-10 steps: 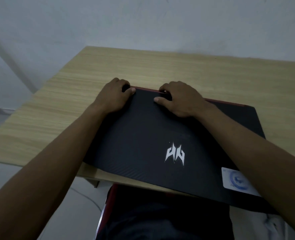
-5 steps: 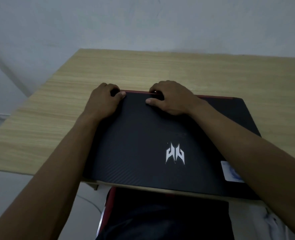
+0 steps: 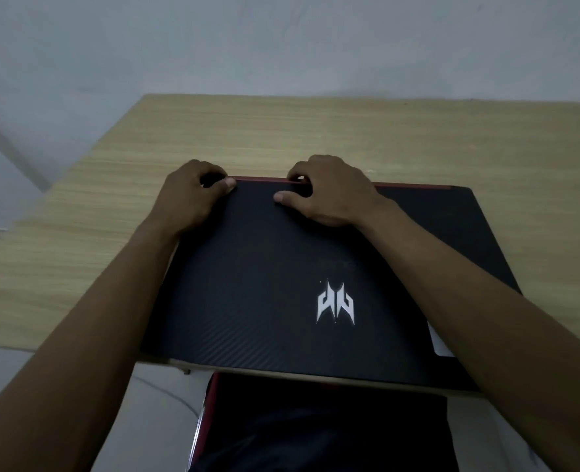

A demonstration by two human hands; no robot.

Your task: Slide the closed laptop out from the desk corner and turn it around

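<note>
A closed black laptop (image 3: 264,284) with a white logo and a red far edge lies flat on the light wooden desk (image 3: 315,137), its near edge roughly level with the desk's front edge. My left hand (image 3: 189,195) grips the laptop's far left corner, fingers curled over the edge and thumb on the lid. My right hand (image 3: 329,192) holds the far edge near its middle, fingers hooked over it and thumb pressed on the lid. My right forearm hides most of a white sticker at the lid's near right.
A grey wall (image 3: 281,46) stands behind the desk's far edge. The desk's left edge runs diagonally at the left, with pale floor (image 3: 43,386) beyond it. Below the front edge is a dark chair with a red rim (image 3: 206,413).
The laptop has turned from skewed to nearly square with the desk's front edge, and it no longer overhangs. Both hands kept their hold on the far edge.
</note>
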